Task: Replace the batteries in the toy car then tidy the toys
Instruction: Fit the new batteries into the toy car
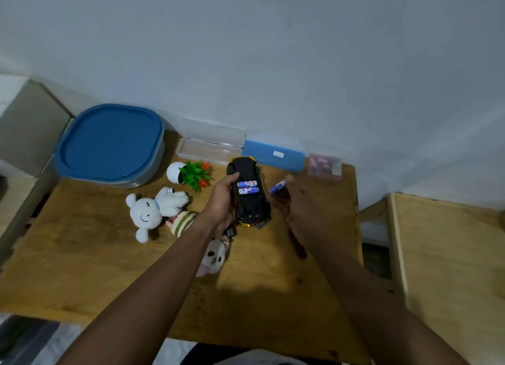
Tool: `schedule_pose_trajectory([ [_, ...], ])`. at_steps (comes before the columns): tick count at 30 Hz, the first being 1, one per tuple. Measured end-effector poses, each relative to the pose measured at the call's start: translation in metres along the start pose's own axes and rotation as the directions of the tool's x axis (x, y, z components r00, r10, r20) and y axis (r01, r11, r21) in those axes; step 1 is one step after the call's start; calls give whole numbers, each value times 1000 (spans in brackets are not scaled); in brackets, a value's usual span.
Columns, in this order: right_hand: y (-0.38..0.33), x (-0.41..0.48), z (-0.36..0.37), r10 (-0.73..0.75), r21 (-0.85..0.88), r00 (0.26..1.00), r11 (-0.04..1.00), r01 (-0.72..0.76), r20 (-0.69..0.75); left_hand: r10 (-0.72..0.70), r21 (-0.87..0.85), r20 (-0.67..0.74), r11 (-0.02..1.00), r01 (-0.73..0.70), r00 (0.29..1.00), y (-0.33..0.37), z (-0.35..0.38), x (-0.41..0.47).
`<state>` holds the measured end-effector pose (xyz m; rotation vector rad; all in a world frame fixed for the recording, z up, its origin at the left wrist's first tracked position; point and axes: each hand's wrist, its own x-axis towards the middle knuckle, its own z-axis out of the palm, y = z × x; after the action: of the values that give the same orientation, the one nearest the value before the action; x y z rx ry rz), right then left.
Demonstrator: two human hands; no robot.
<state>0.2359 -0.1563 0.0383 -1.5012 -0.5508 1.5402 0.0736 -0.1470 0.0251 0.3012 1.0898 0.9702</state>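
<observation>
The toy car (pixel 252 206) is upside down, above the middle of the counter (pixel 109 269). Its black bottom faces up and a yellow edge shows at each end. The battery slot is open. Two batteries (pixel 247 187) lie in it side by side. They are blue and white with some letters on them, but the letters are too blurry to read.

The left hand (pixel 221 203) grips the car from the side, with the thumb on the black bottom. The right hand (pixel 297 211) is just beside the car and pinches one more blue battery (pixel 277 187) in its fingertips.

A small black piece (pixel 229 232) sits by the left wrist. A dark stick-like tool (pixel 297 244) lies on the counter under the right wrist.

To the left of the car are a white teddy (pixel 153 208), a doll with a striped hat (pixel 183 222) and a pink and white soft toy (pixel 214 255). A little green plant (pixel 195 174) in a white pot lies on its side near the teddy.

At the back, by the wall, there is a big tub with a blue lid (pixel 109 146), an open clear case (pixel 210 143), a blue case (pixel 273 155) with a small white label (pixel 278 154) too small to read, and a small pink box (pixel 325 167).
</observation>
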Motion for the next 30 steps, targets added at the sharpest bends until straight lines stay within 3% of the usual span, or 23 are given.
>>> schedule_pose_trajectory([
  [3,-6,-29,-2,-102,-98,992,989,108,69,9,-22,63,1000,-7,998,-3,2,-8],
  [9,5,-48,2,-334,-277,941,901,334,47,2,-48,136,999,5,991,-9,-2,-26],
  [18,15,-64,4,-472,-345,881,833,432,-35,70,-33,178,997,-65,982,-8,-8,-41],
  [26,22,-72,19,-492,-295,870,830,473,9,69,-51,215,997,-59,974,-8,-13,-47],
  [30,27,-71,23,-529,-377,848,786,489,-2,70,-75,214,996,-56,974,-8,-16,-49],
])
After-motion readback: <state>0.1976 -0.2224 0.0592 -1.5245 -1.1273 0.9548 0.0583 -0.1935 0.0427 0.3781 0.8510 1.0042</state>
